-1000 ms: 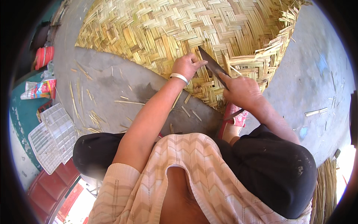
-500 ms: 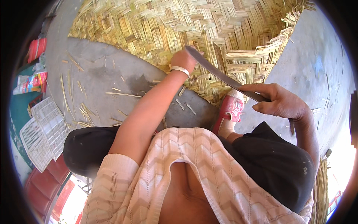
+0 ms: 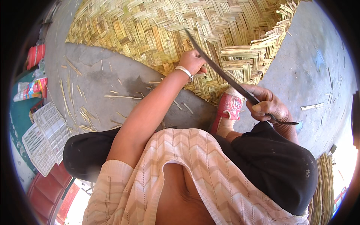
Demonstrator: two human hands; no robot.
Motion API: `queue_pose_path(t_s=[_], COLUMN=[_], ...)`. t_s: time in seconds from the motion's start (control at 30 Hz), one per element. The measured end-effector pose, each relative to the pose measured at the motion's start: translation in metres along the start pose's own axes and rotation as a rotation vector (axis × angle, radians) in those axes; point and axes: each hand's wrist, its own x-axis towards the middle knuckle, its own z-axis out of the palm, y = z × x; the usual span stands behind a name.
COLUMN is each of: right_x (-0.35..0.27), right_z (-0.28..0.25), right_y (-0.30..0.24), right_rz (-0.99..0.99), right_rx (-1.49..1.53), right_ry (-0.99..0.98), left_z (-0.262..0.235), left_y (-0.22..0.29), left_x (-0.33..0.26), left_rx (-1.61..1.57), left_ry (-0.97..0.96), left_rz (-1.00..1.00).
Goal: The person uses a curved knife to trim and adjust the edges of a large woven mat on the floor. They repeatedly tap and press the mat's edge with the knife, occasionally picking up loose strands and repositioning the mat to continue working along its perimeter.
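Observation:
A large mat (image 3: 157, 45) woven from flat yellow-green reed strips lies on the floor before me, its lower corner by my pink shoe (image 3: 230, 107). At the mat's lower left edge is my left hand (image 3: 192, 62), fingers curled in and a bracelet at the wrist. What lies within those fingers is hidden. My right hand (image 3: 268, 105) is wrapped round the lower part of a long, dark, slightly curved blade (image 3: 221, 71). Its thin tail end sticks out past the hand, while the far tip rises above the mat, beyond my left hand.
Loose reed scraps (image 3: 87, 117) are strewn over the grey floor (image 3: 127, 75). At the left are white plastic crates (image 3: 43, 137), a red bundle (image 3: 36, 56) and a colourful bag (image 3: 32, 89). A bundle of long stalks (image 3: 323, 183) stands behind my right knee.
The blade has turned from its flat side to a narrower edge view, and its tip has risen away from my left hand. My right hand has shifted left and closed more firmly round it.

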Motion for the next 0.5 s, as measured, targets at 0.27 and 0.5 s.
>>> queue_pose_path(t_s=[0.27,0.5], right_x=[0.000,0.004], right_z=[0.025,0.027], right_y=[0.006,0.014], right_rz=[0.190,0.220], right_rx=[0.188,0.068], right_ry=[-0.040,-0.095], left_z=[0.002,0.005], left_y=[-0.008,-0.001], left_x=[-0.010,-0.008], left_rx=[-0.112,-0.088], left_ry=[0.075,0.000], left_rz=[-0.037,0.107])
